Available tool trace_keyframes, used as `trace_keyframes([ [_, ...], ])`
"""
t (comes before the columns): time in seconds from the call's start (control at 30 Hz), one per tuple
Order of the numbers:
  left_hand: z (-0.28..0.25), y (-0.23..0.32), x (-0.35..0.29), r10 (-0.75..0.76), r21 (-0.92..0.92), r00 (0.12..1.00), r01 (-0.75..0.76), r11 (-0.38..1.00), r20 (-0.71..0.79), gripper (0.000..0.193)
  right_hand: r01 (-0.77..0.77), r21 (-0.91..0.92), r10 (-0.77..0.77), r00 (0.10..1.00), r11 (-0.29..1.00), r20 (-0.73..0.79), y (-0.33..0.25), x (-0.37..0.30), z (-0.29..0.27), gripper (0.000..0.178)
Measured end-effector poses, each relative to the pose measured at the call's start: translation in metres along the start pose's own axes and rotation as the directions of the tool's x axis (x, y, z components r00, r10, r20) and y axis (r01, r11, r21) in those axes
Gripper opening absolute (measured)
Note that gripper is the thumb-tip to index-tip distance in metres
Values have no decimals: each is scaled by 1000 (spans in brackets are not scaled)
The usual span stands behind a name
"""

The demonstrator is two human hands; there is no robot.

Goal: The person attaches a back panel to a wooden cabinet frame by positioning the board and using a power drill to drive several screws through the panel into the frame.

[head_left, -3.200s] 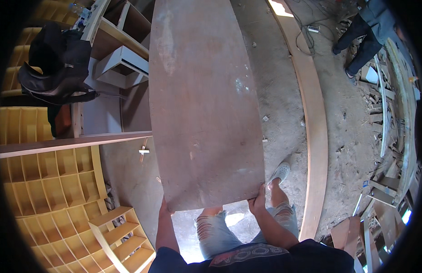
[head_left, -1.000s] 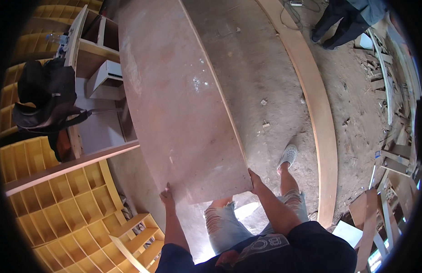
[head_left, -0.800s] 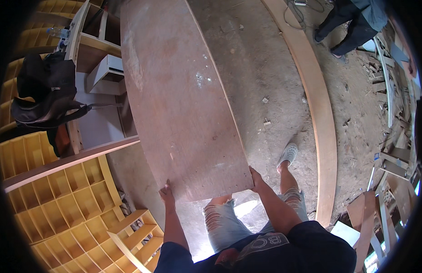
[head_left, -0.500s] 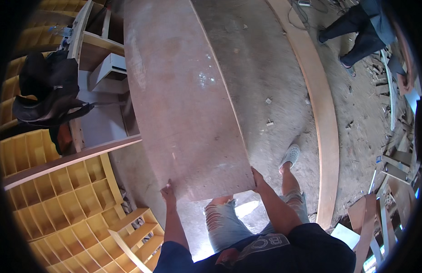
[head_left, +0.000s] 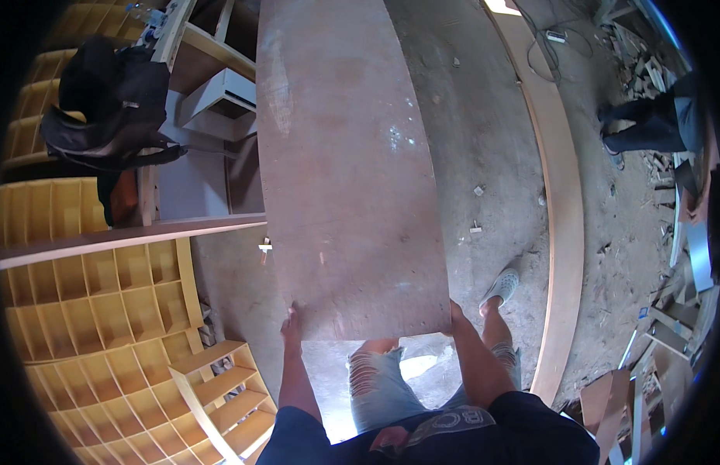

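A long reddish-brown wooden board stretches away from me, and its far end runs out of the top of the picture. My left hand is closed on the near left corner, with the thumb showing on the upper face. At the near right corner my right hand grips the board's edge. The fingers of both hands are mostly hidden under or behind the wood. Small white spots mark the right part of the board's surface.
A wooden cabinet frame with a black backpack stands on the left, among yellow compartmented shelves. A long curved-looking plank lies on the right. Beyond it are a person's legs, cables and wood scraps.
The board has shifted right in view and now points more straight ahead, with both hands still on it. The other person appears farther to the right.
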State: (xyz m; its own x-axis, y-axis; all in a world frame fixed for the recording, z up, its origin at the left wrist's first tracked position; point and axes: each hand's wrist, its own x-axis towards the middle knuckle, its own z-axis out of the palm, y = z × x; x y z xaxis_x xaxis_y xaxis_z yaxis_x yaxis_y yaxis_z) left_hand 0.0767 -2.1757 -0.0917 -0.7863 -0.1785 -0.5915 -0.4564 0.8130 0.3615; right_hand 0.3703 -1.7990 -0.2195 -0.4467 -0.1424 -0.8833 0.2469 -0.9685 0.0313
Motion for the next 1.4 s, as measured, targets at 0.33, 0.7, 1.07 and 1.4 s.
trace_keyframes([
  [0.33,105,18,-59,-362,-893,931,198,405,42,116,34,41,-25,981,999,-194,-4,-16,-11,52],
  [0.7,199,60,-157,-328,-838,793,546,10,513,112,307,-154,-328,935,939,-137,-102,-128,-115,42],
  [1.07,321,78,-207,-247,-831,826,544,119,506,106,410,-199,-440,887,890,-139,-172,-241,-137,44],
  [1.4,371,88,-212,-274,-789,787,600,133,552,98,474,-134,-492,842,870,-222,-180,-243,-178,59],
])
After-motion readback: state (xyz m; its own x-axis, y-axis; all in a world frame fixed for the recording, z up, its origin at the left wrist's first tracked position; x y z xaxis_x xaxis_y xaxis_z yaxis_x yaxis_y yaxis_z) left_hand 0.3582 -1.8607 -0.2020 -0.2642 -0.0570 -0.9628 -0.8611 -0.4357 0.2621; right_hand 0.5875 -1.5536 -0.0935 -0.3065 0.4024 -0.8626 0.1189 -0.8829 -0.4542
